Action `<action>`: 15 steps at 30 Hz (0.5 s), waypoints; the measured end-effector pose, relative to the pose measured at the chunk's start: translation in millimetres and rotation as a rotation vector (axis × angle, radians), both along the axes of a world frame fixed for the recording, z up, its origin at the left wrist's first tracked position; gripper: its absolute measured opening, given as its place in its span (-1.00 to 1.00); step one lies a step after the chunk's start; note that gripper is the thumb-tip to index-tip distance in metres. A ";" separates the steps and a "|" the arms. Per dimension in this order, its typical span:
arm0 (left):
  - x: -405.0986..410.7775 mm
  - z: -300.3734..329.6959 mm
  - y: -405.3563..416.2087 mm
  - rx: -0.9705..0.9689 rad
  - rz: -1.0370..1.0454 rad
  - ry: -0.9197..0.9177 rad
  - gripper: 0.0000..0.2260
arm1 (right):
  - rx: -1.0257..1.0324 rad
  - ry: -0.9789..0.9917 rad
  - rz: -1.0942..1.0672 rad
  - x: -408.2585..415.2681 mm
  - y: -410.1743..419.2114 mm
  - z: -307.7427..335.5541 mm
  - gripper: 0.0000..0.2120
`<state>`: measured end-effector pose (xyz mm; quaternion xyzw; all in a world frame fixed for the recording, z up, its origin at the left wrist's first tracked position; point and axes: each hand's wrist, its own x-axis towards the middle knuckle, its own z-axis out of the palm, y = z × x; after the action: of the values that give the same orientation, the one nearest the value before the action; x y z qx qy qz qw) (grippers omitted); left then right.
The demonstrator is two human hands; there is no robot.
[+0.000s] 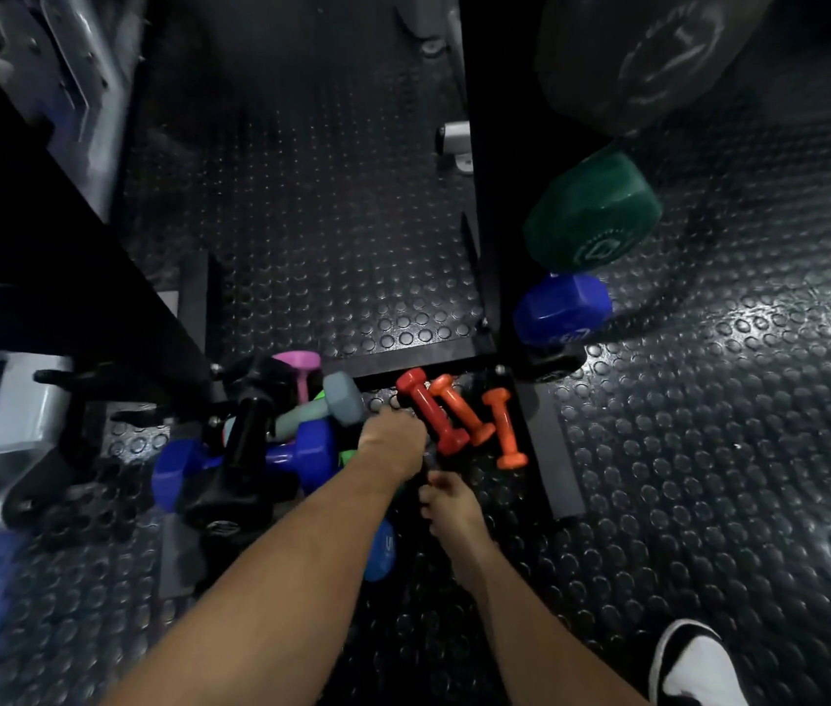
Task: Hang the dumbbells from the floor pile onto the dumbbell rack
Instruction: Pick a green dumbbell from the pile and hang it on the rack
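Left hand (393, 440) reaches into the pile, fingers hidden; red dumbbell (432, 411) lies just right, axis pointing away. Right hand (446, 504), loosely curled, trails nearer.

The pile (270, 440) crowds the floor (708, 450) at the rack's (484, 247) foot, left of both hands. Three small dumbbells (459, 415) lie just right of them, against the base bar (423, 356). Two hung dumbbells (581, 257) block the right upright's outer side. Studded floor between the uprights and far right lies open.
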<state>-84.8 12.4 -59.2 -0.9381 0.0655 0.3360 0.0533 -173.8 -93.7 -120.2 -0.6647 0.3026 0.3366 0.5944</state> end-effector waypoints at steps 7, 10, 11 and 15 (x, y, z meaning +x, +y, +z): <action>3.8 -21.3 -9.9 0.244 -0.081 0.002 -0.62 | -0.066 0.011 -0.006 -3.0 -32.1 -19.3 -0.77; 4.6 -20.2 -12.5 0.231 -0.129 -0.007 -0.66 | -0.075 0.027 -0.015 -6.4 -42.9 -19.7 -0.83; 4.8 -19.6 -12.5 0.212 -0.125 -0.011 -0.67 | -0.070 0.031 -0.012 -6.9 -45.3 -18.9 -0.83; 2.6 -16.9 -7.5 0.158 -0.052 -0.031 -0.67 | -0.038 0.047 0.024 -8.2 -47.6 -11.1 -0.86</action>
<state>-82.2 4.9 -76.1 -0.9340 0.0625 0.3240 0.1370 -181.9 -141.3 -131.3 -0.6713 0.3148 0.3534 0.5704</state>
